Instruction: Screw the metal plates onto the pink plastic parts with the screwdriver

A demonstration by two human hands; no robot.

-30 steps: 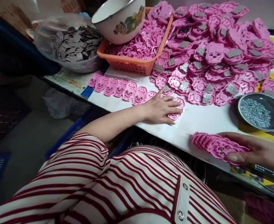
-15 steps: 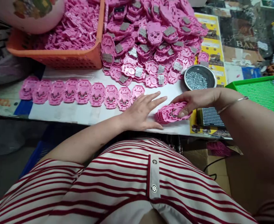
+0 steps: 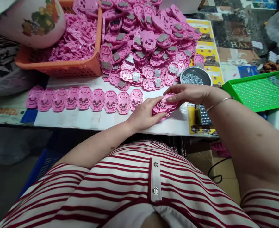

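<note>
Between my two hands is a stack of pink plastic casings (image 3: pixel 164 104), with small metal parts showing on the top one. My left hand (image 3: pixel 145 114) grips the stack from its left side, thumb along the near edge. From the right, my right hand (image 3: pixel 185 94) holds the same stack, with its fingers around the far edge and right end. A row of similar pink casings (image 3: pixel 98 99) lies on the white sheet to the left, each with small metal parts in it. The row's right end is close to my left hand.
A big heap of pink casings (image 3: pixel 149 41) with grey plates lies at the back. Left of it stands an orange basket (image 3: pixel 65 65) of small pink pieces, with a white pot (image 3: pixel 35 25) over it. A metal bowl (image 3: pixel 196 76), green tray (image 3: pixel 255 91) and dotted block (image 3: pixel 203 114) are at the right.
My left hand has gone from spread fingers to gripping the stack. My right hand has moved left with the stack, which now sits closer to the row.
</note>
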